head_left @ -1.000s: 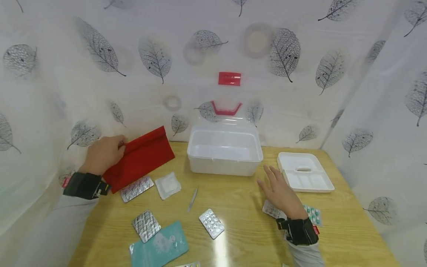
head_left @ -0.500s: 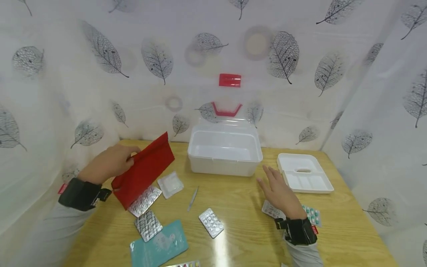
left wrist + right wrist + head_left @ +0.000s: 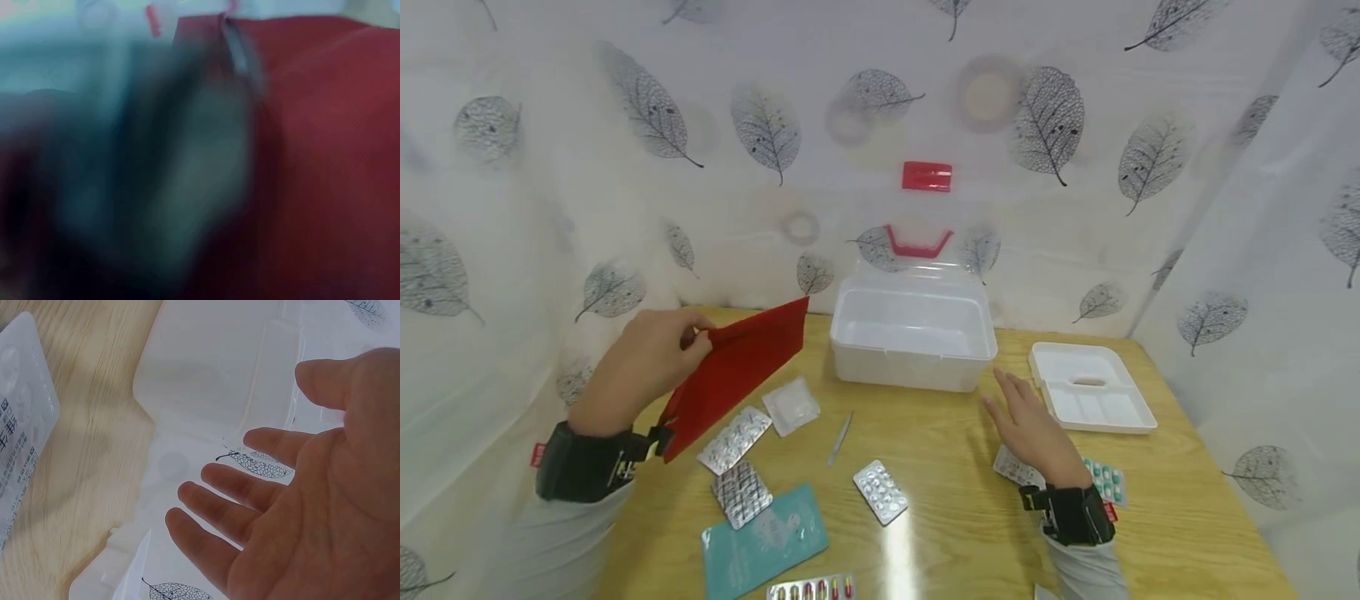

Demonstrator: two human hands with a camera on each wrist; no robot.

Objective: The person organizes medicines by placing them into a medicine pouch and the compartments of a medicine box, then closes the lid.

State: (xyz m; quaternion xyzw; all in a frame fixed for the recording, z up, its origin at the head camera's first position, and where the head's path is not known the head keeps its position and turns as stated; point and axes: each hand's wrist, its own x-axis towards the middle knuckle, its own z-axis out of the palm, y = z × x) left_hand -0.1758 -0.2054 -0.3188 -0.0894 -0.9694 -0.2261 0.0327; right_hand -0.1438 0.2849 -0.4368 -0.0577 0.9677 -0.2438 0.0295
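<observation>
Storage box [image 3: 913, 337]: lid up, nothing visible inside.
Tray [image 3: 1092, 398]: beside it, compartments bare.
Left hand [image 3: 647, 360]: grasping red pouch [image 3: 733, 371], lifted above blister packs [image 3: 735, 440].
Right hand [image 3: 1032, 429]: fingers released, near box.
Tweezers [image 3: 840, 438]: between hands.

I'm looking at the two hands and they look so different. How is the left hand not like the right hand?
The left hand is lifted above the table and pinches the red pouch; the right hand holds nothing. The left hand's fingers are curled on the pouch's top edge; the right hand's fingers are stretched out flat, low over the table near the white box. Both wear a dark wrist strap.
</observation>
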